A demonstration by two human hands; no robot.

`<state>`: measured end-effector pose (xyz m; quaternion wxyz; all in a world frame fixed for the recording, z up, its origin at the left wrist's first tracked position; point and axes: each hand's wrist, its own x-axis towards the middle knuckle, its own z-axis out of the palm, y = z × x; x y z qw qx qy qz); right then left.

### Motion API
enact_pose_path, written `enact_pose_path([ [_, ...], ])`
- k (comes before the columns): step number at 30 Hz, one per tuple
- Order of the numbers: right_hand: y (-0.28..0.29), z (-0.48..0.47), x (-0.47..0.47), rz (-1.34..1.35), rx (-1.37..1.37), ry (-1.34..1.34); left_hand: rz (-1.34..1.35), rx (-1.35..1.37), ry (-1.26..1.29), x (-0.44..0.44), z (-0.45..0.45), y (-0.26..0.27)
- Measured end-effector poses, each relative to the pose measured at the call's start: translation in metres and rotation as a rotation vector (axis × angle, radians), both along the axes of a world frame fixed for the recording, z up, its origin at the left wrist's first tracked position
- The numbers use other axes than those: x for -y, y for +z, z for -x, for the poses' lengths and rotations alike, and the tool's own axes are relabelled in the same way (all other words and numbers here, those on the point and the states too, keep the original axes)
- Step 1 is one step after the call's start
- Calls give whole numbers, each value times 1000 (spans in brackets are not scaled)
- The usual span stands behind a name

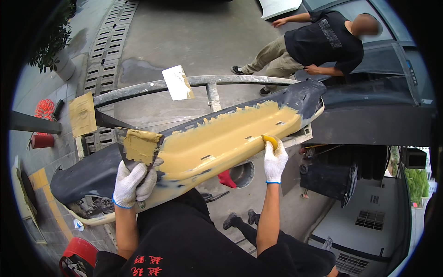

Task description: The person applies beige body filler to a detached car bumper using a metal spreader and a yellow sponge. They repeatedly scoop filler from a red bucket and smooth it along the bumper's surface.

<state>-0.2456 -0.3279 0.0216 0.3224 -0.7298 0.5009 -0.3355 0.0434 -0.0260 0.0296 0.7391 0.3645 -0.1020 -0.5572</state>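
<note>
A dark car bumper lies slantwise on a metal stand, its middle coated with tan body filler. My left hand, in a white knit glove, holds a flat plate loaded with tan filler above the bumper's left part. My right hand, gloved alike, grips a yellow spreader at the near edge of the coated area, right of the middle. The filler's far edge is ragged, and several small slots show through it.
The stand's rail carries a smeared white card; sandpaper hangs at left. One person stands beyond the bumper; another is behind at lower right. A bucket with red cloth is below. A fire extinguisher stands left.
</note>
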Motion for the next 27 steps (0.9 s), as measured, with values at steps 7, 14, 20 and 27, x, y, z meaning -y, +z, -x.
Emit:
enact_pose_path([
  [7, -1, -9, -18, 17, -63, 1, 12, -15, -36, -2, -3, 3],
  [14, 0, -15, -34, 29, -95, 15, -27, 17, -58, 1, -3, 4],
  [20, 19, -32, -83, -277, 111, 95, -117, 89, -202, -2, -4, 9],
  [27, 48, -46, -161, -497, 989, 213, -11, 147, -782, -4, -2, 18],
])
